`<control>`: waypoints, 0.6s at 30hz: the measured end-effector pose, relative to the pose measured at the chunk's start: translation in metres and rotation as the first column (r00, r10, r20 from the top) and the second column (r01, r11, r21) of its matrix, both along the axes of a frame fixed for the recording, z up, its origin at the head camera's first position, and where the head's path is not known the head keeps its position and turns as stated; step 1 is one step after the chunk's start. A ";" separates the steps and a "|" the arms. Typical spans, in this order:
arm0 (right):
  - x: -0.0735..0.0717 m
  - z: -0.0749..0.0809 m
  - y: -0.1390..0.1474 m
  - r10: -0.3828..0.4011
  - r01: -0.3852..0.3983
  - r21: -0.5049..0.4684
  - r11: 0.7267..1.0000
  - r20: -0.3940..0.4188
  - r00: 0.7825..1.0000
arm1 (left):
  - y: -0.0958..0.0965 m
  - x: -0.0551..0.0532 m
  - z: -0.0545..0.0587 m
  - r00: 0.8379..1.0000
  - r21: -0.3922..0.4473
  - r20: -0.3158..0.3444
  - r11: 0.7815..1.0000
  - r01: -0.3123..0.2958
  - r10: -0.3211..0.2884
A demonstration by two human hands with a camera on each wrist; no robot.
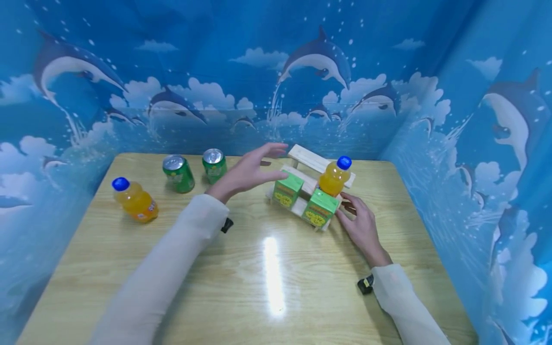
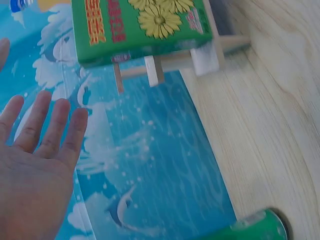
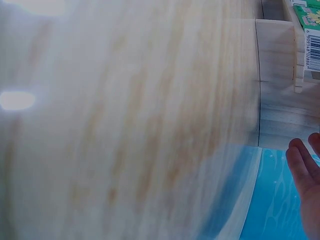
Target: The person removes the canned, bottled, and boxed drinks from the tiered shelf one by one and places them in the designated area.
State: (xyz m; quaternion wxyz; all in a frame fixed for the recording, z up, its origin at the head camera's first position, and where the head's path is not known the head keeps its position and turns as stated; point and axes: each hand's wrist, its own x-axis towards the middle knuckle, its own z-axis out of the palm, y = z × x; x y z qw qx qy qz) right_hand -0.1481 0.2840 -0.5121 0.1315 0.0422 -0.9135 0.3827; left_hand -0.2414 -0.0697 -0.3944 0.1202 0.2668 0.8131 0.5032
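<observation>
A small wooden tiered rack point(image 1: 311, 159) stands at the back right of the table. On its front step sit two green cartons with yellow flower pictures, the left carton point(image 1: 287, 191) and the right carton point(image 1: 320, 209). Behind the right carton is an orange drink bottle point(image 1: 333, 178) with a blue cap. My left hand point(image 1: 252, 171) reaches toward the left carton, its fingers spread and holding nothing; the palm shows in the left wrist view. Beside the rack's right end is my right hand point(image 1: 361, 226), fingers extended by the wooden side panel point(image 3: 280, 107). Contact there cannot be told.
Two green drink cans, the left can point(image 1: 178, 173) and the right can point(image 1: 214, 166), stand on the back left of the table point(image 1: 241, 278). Left of them is another orange drink bottle point(image 1: 135, 200). A blue dolphin-print curtain point(image 1: 241, 62) borders the table.
</observation>
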 end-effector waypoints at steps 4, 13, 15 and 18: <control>0.000 -0.001 0.000 0.007 -0.007 -0.003 1.000 -0.009 1.000 | 0.017 -0.003 0.000 0.999 -0.010 -0.005 0.999 0.034 -0.034; 0.000 0.000 0.001 0.002 -0.002 0.003 1.000 -0.003 1.000 | 0.048 -0.004 0.003 0.992 -0.003 -0.028 0.993 0.121 -0.121; 0.000 0.000 0.001 0.001 -0.001 0.004 1.000 -0.001 1.000 | 0.053 -0.004 0.003 0.990 0.003 -0.020 0.991 0.136 -0.136; -0.001 -0.001 0.002 -0.001 0.001 0.003 1.000 -0.001 1.000 | 0.061 -0.004 0.003 0.987 0.014 -0.013 0.987 0.159 -0.159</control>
